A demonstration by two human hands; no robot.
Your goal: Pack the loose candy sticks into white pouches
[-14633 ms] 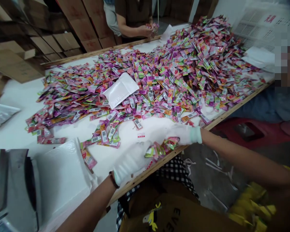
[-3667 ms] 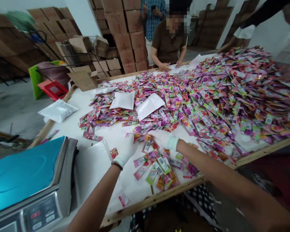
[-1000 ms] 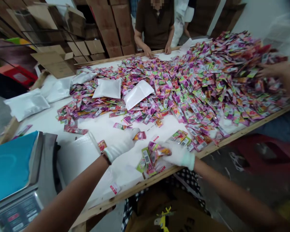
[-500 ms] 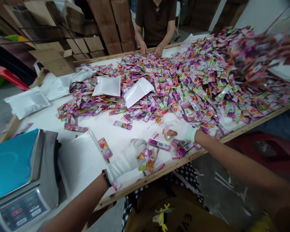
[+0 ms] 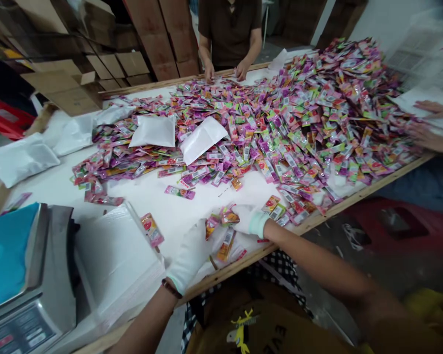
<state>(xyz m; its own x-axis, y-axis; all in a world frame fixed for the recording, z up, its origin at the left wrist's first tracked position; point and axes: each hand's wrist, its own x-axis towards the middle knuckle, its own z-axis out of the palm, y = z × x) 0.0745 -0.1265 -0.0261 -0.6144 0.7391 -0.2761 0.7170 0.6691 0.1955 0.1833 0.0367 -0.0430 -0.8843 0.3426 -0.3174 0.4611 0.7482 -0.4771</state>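
Note:
My left hand (image 5: 190, 253), in a white glove, is closed on small colourful candy packets (image 5: 211, 226) near the table's front edge. My right hand (image 5: 246, 219), also gloved in white, is closed round more packets (image 5: 229, 215) just beside it. The two hands nearly meet, and their fingertips are partly hidden by the packets. Below them an orange packet (image 5: 226, 246) lies on the white tabletop (image 5: 203, 199). Behind spreads a large heap of pink, purple and green packets (image 5: 299, 118), with white pouches (image 5: 153, 131) resting on its left part.
A scale (image 5: 55, 265) with a blue top stands at the left, beside a stack of white bags (image 5: 114, 250). Further white pouches (image 5: 22, 156) lie behind it. One person (image 5: 229, 34) works across the table; another person's hands (image 5: 433, 137) touch white bags at the right.
My right hand has moved left towards my left hand, and both now hold packets up close together. The other person's hands at the right have come down onto white bags. The view has shifted slightly.

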